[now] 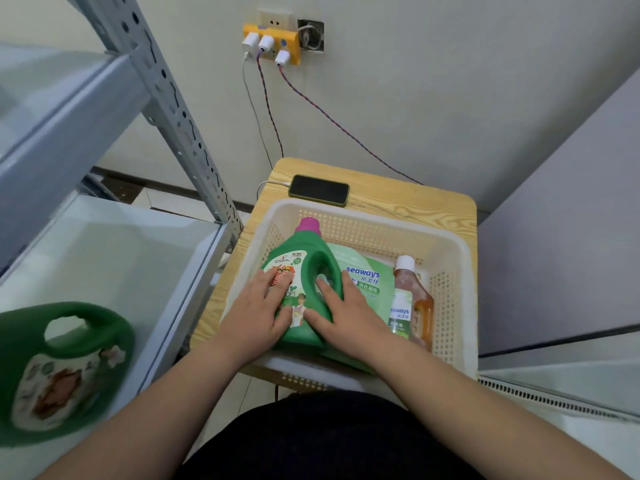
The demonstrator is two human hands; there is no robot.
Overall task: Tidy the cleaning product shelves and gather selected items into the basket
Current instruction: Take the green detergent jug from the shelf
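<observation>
Plain pale grey wall (433, 81) behind, soft even light. Yellow plastic multi-plug adapter (273, 38) on wall socket, three white chargers plugged in; open wall box with loose wires (310, 35) just right of it. Red-purple braided cables (332, 120) hang down wall. Light wood-grain desk with rounded corners (415, 206) near wall; black smartphone in green case (319, 189) near its far edge. Grey perforated metal shelving upright (173, 109) at left, pale shelf boards (104, 258) beside it. Dark skirting strip (166, 187) above pale floor tiles (173, 206). Flat grey panel (571, 220) at right.
</observation>
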